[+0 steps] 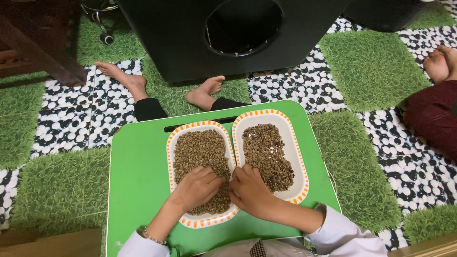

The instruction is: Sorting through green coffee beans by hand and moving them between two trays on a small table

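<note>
Left hand (197, 186) lies curled, fingers down in greenish beans (200, 152) filling left white oval tray w/ orange-dashed rim (170, 157). Right hand (251, 190) pinches at the trays' shared edge; grasp unclear. Right matching tray (297, 157) holds darker brown beans (266, 152). Both on green plastic lap table (138, 176).

Beans (200, 152) beneath left hand (196, 188) fingers hidden; right hand (250, 190) fingertips' grasp too small to tell; forearms cut off by bottom edge.

left grip (197, 188): fingers curled in pale beans (200, 150) of left tray (170, 157) | right grip (251, 190): beside it, at darker beans (267, 150) of right tray (297, 157) | green table (138, 176) beneath
</note>
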